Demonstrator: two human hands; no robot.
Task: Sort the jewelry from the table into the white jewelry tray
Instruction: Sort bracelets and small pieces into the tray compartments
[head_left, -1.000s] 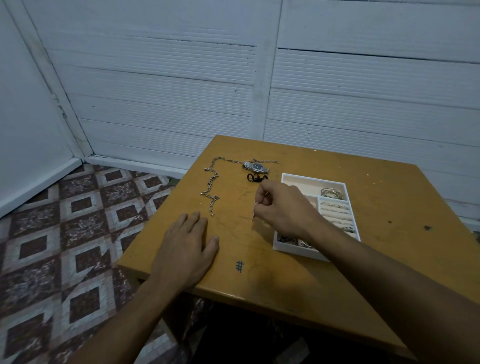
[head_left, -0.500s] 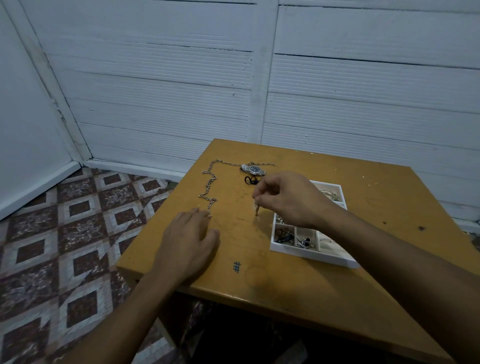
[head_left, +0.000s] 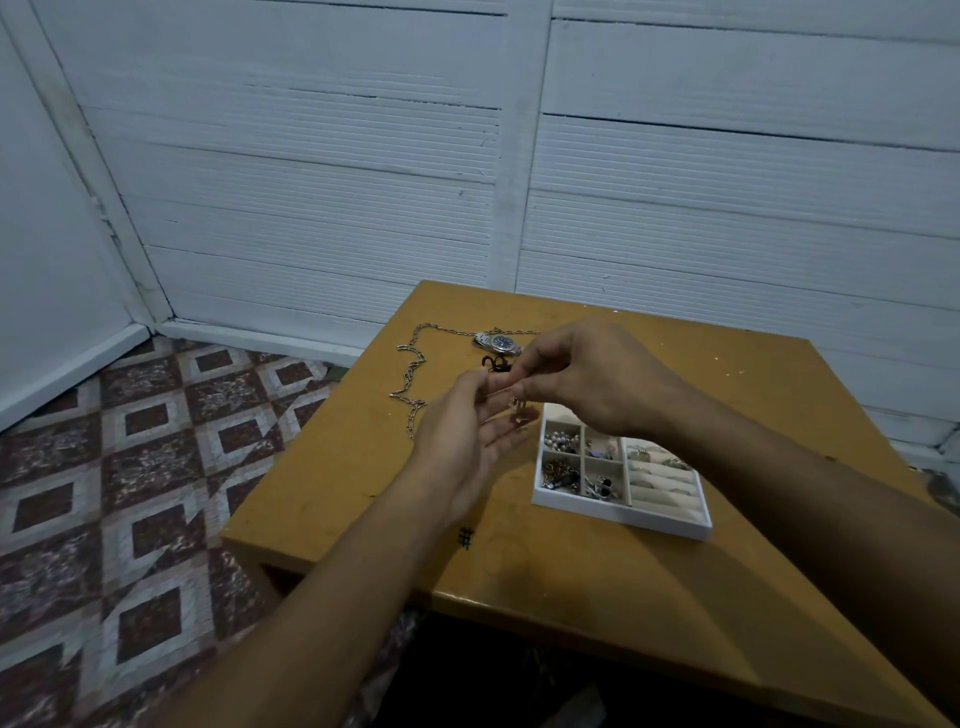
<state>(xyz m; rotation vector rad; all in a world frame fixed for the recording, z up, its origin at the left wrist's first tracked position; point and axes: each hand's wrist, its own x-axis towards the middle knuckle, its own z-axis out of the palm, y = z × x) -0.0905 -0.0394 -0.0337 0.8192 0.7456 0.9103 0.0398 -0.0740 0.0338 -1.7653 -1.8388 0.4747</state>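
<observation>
Wooden table (head_left: 571, 582) under white panel walls (head_left: 311, 208): above it the right hand (head_left: 597, 379) pinches a small dangling piece (head_left: 514, 404), seemingly an earring, while the left hand (head_left: 467, 434) lies open, palm up just beneath, probably to catch it. Just right of the pinch waits the white jewelry tray (head_left: 618, 515); beyond lie a watch (head_left: 497, 342) and chain (head_left: 410, 371), unsorted.

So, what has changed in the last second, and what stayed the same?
The left hand left the table and rose, palm open, up to the right hand, which raised the small jewelry piece it pinches. The chain, the watch and the white jewelry tray stayed in place.
</observation>
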